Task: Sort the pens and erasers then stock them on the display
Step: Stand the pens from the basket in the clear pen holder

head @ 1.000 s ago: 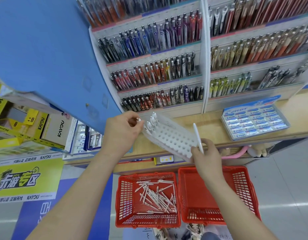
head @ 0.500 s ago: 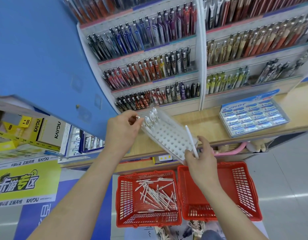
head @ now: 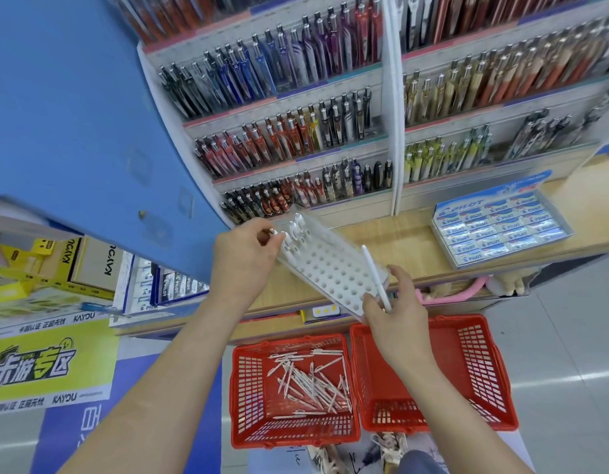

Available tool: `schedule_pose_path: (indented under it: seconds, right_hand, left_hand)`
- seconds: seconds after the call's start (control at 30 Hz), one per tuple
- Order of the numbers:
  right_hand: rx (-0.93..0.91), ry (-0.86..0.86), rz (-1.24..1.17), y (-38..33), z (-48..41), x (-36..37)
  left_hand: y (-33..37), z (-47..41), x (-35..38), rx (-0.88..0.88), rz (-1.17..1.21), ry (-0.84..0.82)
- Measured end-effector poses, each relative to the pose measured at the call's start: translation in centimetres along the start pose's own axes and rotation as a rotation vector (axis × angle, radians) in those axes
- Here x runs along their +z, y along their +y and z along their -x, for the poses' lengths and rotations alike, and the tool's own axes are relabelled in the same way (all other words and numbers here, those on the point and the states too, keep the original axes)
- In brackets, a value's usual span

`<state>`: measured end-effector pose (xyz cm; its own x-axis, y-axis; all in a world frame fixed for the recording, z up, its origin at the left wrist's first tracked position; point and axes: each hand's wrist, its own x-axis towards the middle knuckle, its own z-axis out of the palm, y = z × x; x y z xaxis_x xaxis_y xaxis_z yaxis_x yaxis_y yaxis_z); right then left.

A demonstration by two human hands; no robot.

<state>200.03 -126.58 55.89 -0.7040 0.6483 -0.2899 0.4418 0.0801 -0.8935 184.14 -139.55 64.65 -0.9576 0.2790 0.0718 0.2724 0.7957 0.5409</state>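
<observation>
A shop aisle seen from above, with a pale tiled floor (head: pixel 552 336) that stretches away to the right. A tall blue panel (head: pixel 74 114) fills the upper left. Beside it, a tiered pen display (head: pixel 330 107) rises in stepped rows, packed with upright pens in blue, purple, red, black and gold. A white upright divider splits it into two bays.

Below the display runs a wooden shelf (head: pixel 398 244). An open box of Pilot erasers (head: pixel 497 230) sits at its right end, close to the front edge. Yellow Kayou cartons (head: pixel 57 265) are stacked at the far left.

Two red baskets stand side by side on the floor, touching, just in front of the shelf. The left basket (head: pixel 248 388) holds a loose heap of white pens (head: pixel 309 381). The right basket (head: pixel 480 378) lies partly under the right forearm.

Both hands hold a white pen tray (head: pixel 330 268) full of round holes, tilted in the air above the shelf's front edge. A few white pens (head: pixel 294 230) stand in its far holes. The left hand (head: pixel 241 258) is at the tray's far corner, fingers curled, thumb and fingertips pinching the top of a corner pen (head: pixel 274 232). The right hand (head: pixel 395 313) curls around the tray's near corner and also grips a single white pen (head: pixel 373 271), which lies slanted across the tray.
</observation>
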Motion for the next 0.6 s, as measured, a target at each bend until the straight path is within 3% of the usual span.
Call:
schedule_pose_path:
  seconds: [0.6]
  right_hand:
    - [-0.009, 0.005, 0.053, -0.7, -1.9, -0.5]
  left_hand:
    - [-0.5, -0.6, 0.6, 0.088, -0.207, -0.014]
